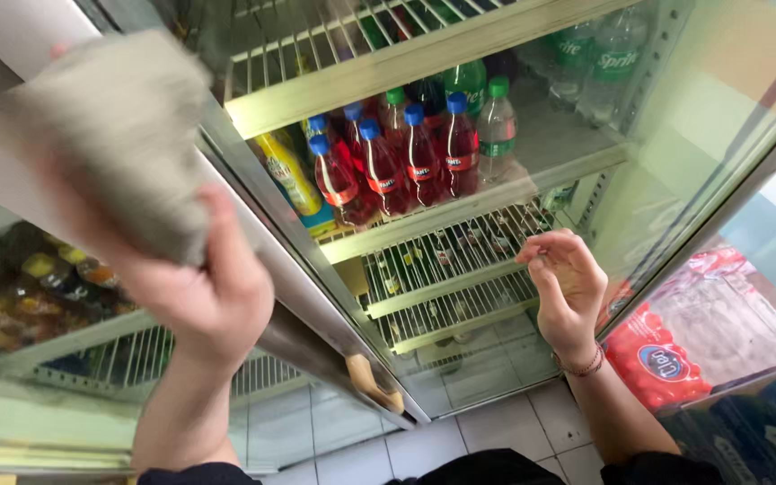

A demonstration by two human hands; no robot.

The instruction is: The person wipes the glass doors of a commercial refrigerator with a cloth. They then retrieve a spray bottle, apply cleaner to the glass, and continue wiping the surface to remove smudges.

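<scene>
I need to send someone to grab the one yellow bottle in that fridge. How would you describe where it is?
Start at the open glass-door fridge, on the wire shelf holding the cluster of red drink bottles with blue caps. The yellow bottle leans at that row's left end, beside the door frame. It alone is yellow; its neighbours are red or clear with green caps.

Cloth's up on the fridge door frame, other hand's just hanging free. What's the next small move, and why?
Probably draw the grey cloth down the door frame: the left hand presses it near the top, with bare frame below. The right hand hovers by the open glass door and could steady it.
</scene>
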